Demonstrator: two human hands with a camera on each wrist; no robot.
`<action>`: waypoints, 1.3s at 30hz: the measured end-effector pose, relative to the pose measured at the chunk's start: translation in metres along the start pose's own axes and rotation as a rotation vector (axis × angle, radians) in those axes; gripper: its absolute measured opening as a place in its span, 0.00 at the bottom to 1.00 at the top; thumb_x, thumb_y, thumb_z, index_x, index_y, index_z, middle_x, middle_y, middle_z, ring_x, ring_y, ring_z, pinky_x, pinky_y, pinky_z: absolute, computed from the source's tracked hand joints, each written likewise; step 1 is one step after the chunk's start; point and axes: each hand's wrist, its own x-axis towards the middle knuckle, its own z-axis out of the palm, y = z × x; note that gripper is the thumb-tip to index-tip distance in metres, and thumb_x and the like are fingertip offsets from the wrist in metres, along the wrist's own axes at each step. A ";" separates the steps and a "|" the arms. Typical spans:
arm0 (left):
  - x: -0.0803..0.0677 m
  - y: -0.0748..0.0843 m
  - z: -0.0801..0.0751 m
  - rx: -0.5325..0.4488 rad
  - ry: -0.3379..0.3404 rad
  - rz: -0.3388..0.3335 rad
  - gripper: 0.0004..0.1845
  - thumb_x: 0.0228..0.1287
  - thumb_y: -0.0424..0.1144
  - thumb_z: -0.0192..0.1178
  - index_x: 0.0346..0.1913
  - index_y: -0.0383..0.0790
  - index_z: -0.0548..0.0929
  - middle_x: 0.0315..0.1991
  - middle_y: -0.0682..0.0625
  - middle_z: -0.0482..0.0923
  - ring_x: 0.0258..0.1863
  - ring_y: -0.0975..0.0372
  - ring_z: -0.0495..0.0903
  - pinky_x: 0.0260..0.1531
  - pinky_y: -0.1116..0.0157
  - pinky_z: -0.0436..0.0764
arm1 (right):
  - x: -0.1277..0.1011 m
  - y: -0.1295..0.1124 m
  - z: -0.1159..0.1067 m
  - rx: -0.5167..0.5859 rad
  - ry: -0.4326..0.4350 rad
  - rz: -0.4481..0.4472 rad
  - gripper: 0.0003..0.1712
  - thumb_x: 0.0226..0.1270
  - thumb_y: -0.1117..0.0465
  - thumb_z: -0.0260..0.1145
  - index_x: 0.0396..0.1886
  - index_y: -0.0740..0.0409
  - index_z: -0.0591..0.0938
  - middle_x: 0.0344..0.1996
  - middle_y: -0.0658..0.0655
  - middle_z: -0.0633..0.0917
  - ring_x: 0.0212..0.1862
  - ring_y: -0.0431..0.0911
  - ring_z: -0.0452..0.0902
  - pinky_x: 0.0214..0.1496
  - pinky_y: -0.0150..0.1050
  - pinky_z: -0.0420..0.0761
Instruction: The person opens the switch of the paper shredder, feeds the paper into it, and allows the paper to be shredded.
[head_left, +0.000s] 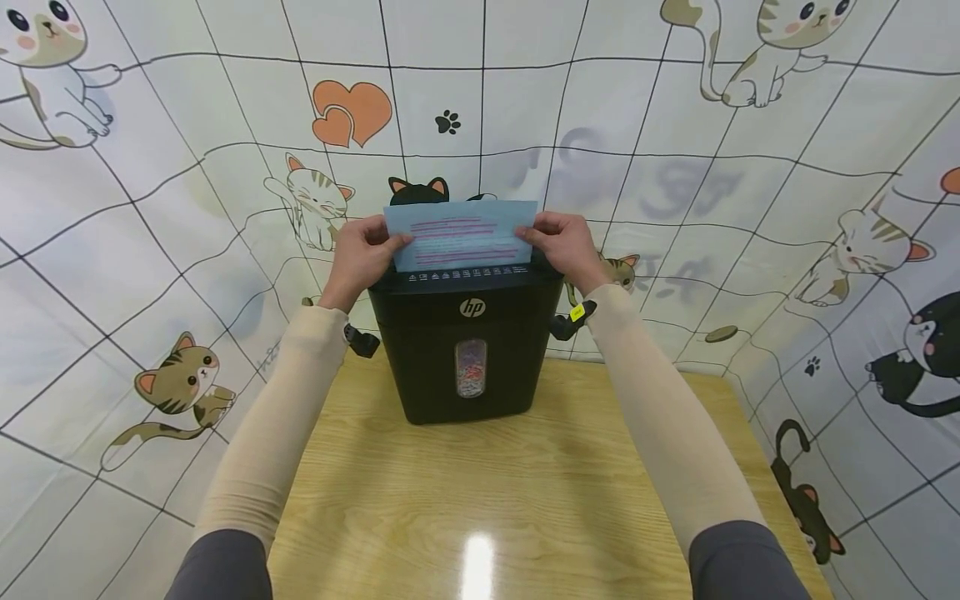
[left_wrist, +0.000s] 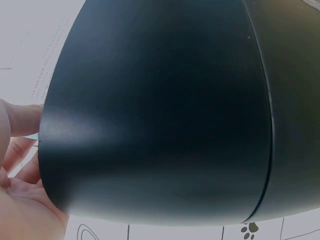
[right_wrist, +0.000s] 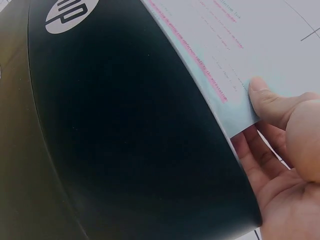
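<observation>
A light blue sheet of paper (head_left: 465, 237) with printed lines and pink highlighting stands upright at the top of a black HP paper shredder (head_left: 465, 358). My left hand (head_left: 363, 260) pinches the sheet's left edge, thumb in front. On the other side my right hand (head_left: 568, 248) pinches the right edge the same way. The sheet's lower edge is hidden behind the shredder's front top edge. In the right wrist view the right thumb (right_wrist: 267, 102) lies flat on the paper (right_wrist: 220, 75), fingers behind it. The left wrist view is mostly filled by the shredder's side (left_wrist: 155, 115).
The shredder stands at the back of a wooden table (head_left: 465, 483), against a white sheet backdrop (head_left: 525, 108) with cat drawings and grid lines. Paper shreds (head_left: 471, 375) show through its front window. Black wrist cameras (head_left: 363, 342) sit on both wrists beside the shredder.
</observation>
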 end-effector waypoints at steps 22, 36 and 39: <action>-0.005 -0.013 -0.004 0.009 -0.033 0.018 0.15 0.69 0.46 0.67 0.53 0.43 0.87 0.49 0.43 0.88 0.44 0.59 0.85 0.46 0.67 0.79 | -0.006 -0.006 -0.002 -0.140 -0.066 0.013 0.19 0.71 0.48 0.70 0.53 0.55 0.85 0.53 0.59 0.88 0.50 0.50 0.84 0.60 0.46 0.79; -0.006 -0.002 -0.009 0.061 -0.117 0.027 0.29 0.69 0.62 0.62 0.66 0.51 0.79 0.59 0.46 0.83 0.58 0.54 0.80 0.64 0.48 0.75 | -0.008 -0.019 -0.004 -0.269 -0.184 -0.009 0.27 0.74 0.40 0.64 0.65 0.46 0.80 0.64 0.54 0.82 0.64 0.50 0.77 0.69 0.51 0.76; -0.006 0.002 -0.011 0.087 -0.145 0.031 0.32 0.69 0.64 0.61 0.69 0.53 0.76 0.64 0.45 0.80 0.63 0.52 0.78 0.66 0.47 0.74 | -0.008 -0.021 -0.004 -0.300 -0.196 -0.011 0.31 0.73 0.36 0.63 0.68 0.46 0.78 0.66 0.54 0.80 0.68 0.50 0.75 0.72 0.52 0.74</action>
